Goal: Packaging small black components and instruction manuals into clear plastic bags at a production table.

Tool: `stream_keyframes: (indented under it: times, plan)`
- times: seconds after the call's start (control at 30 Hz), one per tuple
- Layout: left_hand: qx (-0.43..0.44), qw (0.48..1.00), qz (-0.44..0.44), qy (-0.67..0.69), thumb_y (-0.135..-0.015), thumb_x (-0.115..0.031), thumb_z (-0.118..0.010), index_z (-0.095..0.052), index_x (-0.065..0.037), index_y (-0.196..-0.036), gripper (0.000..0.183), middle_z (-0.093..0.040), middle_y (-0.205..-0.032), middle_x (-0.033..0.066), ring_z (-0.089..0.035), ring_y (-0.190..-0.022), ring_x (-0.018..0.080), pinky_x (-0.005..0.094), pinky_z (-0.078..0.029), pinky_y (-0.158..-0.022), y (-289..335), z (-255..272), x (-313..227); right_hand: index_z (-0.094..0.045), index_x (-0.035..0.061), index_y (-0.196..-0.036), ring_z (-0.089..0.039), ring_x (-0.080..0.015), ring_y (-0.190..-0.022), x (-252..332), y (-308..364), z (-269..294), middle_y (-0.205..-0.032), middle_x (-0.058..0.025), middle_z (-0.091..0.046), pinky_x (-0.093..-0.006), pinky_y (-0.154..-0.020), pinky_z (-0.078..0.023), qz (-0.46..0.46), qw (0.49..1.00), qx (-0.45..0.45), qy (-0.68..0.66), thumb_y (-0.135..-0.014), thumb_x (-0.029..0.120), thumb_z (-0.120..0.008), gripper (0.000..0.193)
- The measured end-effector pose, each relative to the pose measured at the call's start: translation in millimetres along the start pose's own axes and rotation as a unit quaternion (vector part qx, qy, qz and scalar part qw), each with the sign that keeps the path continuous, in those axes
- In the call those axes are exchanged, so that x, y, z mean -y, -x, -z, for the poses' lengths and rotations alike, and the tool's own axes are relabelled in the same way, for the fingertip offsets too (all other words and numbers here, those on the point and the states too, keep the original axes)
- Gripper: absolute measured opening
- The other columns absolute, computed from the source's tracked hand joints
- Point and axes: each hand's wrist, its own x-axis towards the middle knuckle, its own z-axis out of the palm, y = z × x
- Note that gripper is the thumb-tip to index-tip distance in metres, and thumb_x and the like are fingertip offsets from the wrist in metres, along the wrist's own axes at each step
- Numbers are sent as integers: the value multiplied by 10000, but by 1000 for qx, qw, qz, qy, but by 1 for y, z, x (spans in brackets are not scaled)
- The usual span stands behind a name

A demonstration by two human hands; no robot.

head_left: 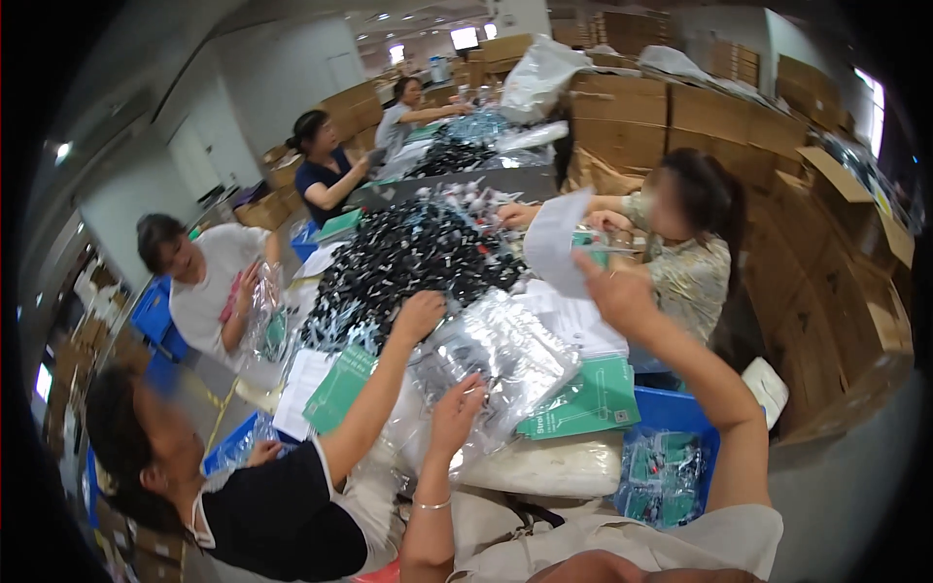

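My right hand [617, 290] is raised at the right of the table, its fingers closed on a white paper sheet [556, 233]. The sheet stands up off the table and bends at its top. My left hand [457, 413], below a bracelet on the wrist, has its fingers curled together over a stack of clear plastic bags [515, 340]; what they pinch, if anything, is hidden. Green printed booklets [588, 400] lie right of the bags, with white printed sheets [573, 316] behind them. A large heap of small black parts [413, 257] rises beyond the bags.
A co-worker's hand [420, 313] reaches into the heap from the left; another person [685, 257] works close on the right. A blue bin [695, 413] with bagged green booklets [661, 476] stands by my right arm. More green booklets [338, 389] lie left. Cardboard boxes [826, 291] line the right.
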Motion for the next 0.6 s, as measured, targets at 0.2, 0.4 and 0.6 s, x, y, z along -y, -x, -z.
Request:
stream_keyframes:
  times: [0.2, 0.4, 0.6]
  plan:
    - [-20, 992, 51, 114, -896, -213, -581, -513, 15, -1213, 397, -571, -1123, 70, -523, -927, 121, 279, -441, -807, 16, -8, -11, -383, 83, -1342, -593, -297, -677, 118, 14, -31, -798, -151, -615, -400, -580, -464, 158, 941, 228, -192, -807, 96, -512, 550]
    - [-202, 929, 37, 307, -909, -134, -547, -514, 53, -1178, 329, -546, -1142, 71, -500, -1025, 145, 274, -393, -899, 16, -7, -12, -372, 61, -1341, -483, -301, -1124, 121, 27, -35, -1332, -192, -432, -397, -889, -406, 298, 896, 226, -238, -812, 210, -609, 599]
    - [-178, 917, 8, 357, -901, -129, -562, -489, -11, -1220, 348, -542, -1154, 47, -530, -1025, 138, 277, -430, -868, 18, -4, -15, -333, 3, -1350, -474, -254, -1163, 98, 32, -49, -1345, -182, -412, -361, -969, -392, -174, 828, 114, -520, -782, 245, -715, 726]
